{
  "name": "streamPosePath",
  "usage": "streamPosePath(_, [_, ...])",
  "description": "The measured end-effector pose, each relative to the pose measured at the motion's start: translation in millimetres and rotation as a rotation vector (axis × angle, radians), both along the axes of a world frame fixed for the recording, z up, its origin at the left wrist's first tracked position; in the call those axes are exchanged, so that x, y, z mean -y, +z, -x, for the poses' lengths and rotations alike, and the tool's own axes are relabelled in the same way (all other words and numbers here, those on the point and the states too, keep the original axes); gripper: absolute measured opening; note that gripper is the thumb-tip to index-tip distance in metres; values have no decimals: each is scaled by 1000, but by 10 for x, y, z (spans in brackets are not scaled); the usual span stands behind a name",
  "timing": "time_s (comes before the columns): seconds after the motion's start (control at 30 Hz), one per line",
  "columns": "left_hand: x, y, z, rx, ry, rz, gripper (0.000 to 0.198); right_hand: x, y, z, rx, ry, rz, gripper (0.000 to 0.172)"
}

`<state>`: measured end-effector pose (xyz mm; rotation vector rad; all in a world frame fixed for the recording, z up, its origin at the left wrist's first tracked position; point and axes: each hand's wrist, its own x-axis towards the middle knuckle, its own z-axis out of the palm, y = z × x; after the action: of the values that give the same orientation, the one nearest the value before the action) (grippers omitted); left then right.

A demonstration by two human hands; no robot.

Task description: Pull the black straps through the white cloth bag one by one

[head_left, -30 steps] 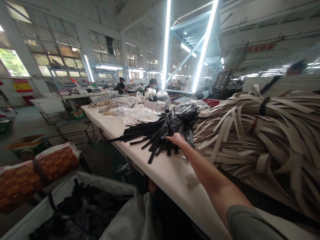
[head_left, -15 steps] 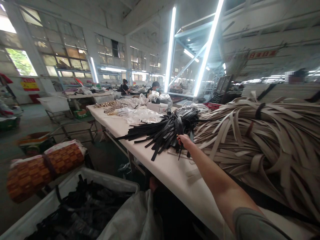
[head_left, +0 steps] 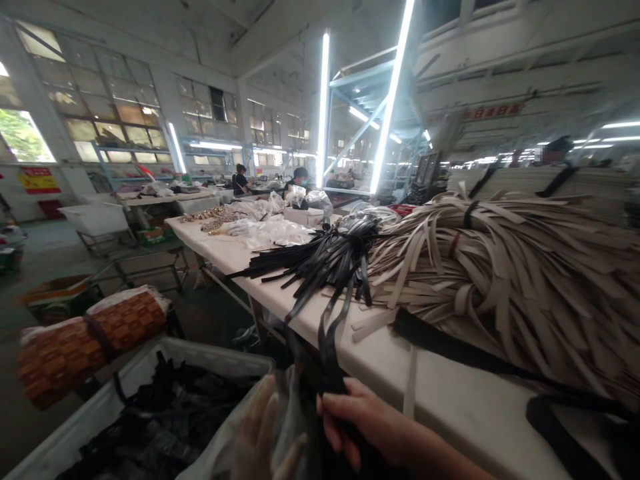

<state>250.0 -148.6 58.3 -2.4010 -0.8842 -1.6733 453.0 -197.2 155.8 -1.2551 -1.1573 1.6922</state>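
Note:
My right hand (head_left: 357, 420) is closed around a few black straps (head_left: 327, 333) in front of my lap. These straps trail upward toward a bundle of black straps (head_left: 340, 257) on the table, tied near its middle. To its left, my left hand (head_left: 263, 427) seems to wear a pale glove; its fingers are apart and slightly blurred, with nothing visible between them. It is close to a pale cloth or sack (head_left: 225, 427) beside the bin.
A large heap of beige straps (head_left: 490, 280) covers the right of the table (head_left: 300, 333). Below left stands a white bin (head_left: 215, 357) full of black pieces, near a checkered roll (head_left: 95, 347). Plastic bags (head_left: 280, 230) lie farther back; other people sit beyond.
My right hand has drawn back from the black bundle toward my body, bringing black straps with it. My left hand has come into view. The camera has turned slightly right.

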Motion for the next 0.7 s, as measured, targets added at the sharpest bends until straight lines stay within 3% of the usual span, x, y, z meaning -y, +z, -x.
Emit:
streamPosePath(0.1, [-150, 211, -354, -81, -167, -88, 59, 294, -35, 88, 104, 150, -23, 20])
streamPosePath(0.2, [-107, 516, -531, -217, -327, -140, 44, 470, 30, 9, 210, 220, -151, 13])
streamPosePath(0.37, [226, 992, -559, -405, -442, -265, 28, 645, 59, -147, 435, 431, -403, 18])
streamPosePath(0.43, [315, 1105, -523, -481, -535, -273, 27, 690, 76, -161, 394, 606, -521, 26])
streamPosePath(0.5, [342, 1165, -448, -553, -659, -210, 26, 738, 146, -182, 420, 688, -573, 33])
streamPosePath(0.57, [335, 1189, -342, -503, -716, -98, 23, 789, 264, -229, 490, 616, -574, 34])
streamPosePath(0.63, [340, 1209, -241, -233, -670, 114, 21, 819, 386, -281, 480, 333, -637, 37])
streamPosePath(0.7, [400, 1247, -192, 182, -581, 432, 22, 789, 456, -283, 433, -10, -793, 60])
